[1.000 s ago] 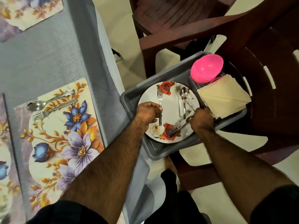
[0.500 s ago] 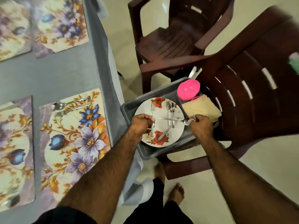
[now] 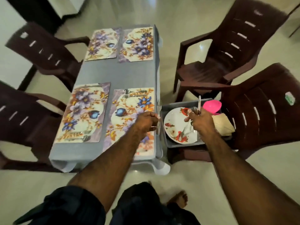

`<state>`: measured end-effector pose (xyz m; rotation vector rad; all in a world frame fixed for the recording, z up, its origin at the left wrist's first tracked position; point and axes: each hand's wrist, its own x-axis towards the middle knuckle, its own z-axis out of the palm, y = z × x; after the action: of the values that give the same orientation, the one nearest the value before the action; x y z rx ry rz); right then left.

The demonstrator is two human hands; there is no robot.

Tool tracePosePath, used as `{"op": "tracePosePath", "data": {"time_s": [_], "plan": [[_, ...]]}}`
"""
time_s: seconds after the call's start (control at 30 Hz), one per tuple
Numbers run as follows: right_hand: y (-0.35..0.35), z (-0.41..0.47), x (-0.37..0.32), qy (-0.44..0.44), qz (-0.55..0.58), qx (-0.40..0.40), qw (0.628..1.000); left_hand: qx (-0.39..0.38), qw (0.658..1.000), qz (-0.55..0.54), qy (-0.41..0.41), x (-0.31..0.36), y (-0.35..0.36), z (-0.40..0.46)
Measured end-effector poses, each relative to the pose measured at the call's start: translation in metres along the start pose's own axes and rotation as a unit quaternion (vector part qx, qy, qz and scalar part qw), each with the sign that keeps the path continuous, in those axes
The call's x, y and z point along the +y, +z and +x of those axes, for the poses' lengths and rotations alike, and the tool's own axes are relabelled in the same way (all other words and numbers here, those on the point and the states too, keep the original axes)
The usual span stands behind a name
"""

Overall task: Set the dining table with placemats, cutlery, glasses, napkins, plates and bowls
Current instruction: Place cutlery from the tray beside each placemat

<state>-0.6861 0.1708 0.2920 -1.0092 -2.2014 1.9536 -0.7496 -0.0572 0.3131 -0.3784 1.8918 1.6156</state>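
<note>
Over the grey tub (image 3: 178, 144) on the chair, my left hand (image 3: 146, 122) pinches a fork (image 3: 158, 111) mid-handle, my right hand (image 3: 201, 120) clamps a knife (image 3: 199, 103) and what looks like a spoon; light, rigid, slick steel, best gripped at the handles.

Four floral placemats (image 3: 129, 117) flat on the grey-clothed table (image 3: 116, 73), two at the far end, two at the near end. Spoon and fork (image 3: 134, 93) side by side along the far edge of the near-right mat. Fork (image 3: 158, 111) upright at the table's right edge, pinched in left hand (image 3: 146, 122). Knife (image 3: 199, 103) upright in right hand (image 3: 201, 122). White flowered plate (image 3: 175, 125), pink bowl (image 3: 211, 106) and beige napkins (image 3: 223, 125) in grey tub (image 3: 178, 104).
</note>
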Motion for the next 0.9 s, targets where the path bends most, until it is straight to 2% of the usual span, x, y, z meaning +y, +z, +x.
{"op": "tracePosePath", "data": {"time_s": [0.2,0.4,0.53,0.67,0.83,0.9], "plan": [[0.102,-0.069,-0.052,-0.059,-0.061,-0.096,0.992,0.036,0.997,-0.071,0.018,-0.020,-0.101,-0.058],[0.273,-0.135,-0.081,-0.060,-0.125,-0.230,0.963,0.101,0.987,-0.121,0.038,-0.062,-0.266,-0.129],[0.408,-0.218,-0.091,-0.061,-0.178,-0.330,0.925,0.164,0.974,-0.142,0.063,-0.110,-0.391,-0.182],[0.531,-0.304,-0.082,-0.075,-0.211,-0.455,0.862,0.252,0.945,-0.199,0.059,-0.164,-0.505,-0.243],[0.645,-0.394,-0.068,-0.053,-0.237,-0.553,0.797,0.365,0.899,-0.236,0.048,-0.221,-0.607,-0.311],[0.681,-0.423,-0.063,-0.048,-0.228,-0.576,0.783,0.397,0.882,-0.249,0.042,-0.242,-0.642,-0.330]]}}
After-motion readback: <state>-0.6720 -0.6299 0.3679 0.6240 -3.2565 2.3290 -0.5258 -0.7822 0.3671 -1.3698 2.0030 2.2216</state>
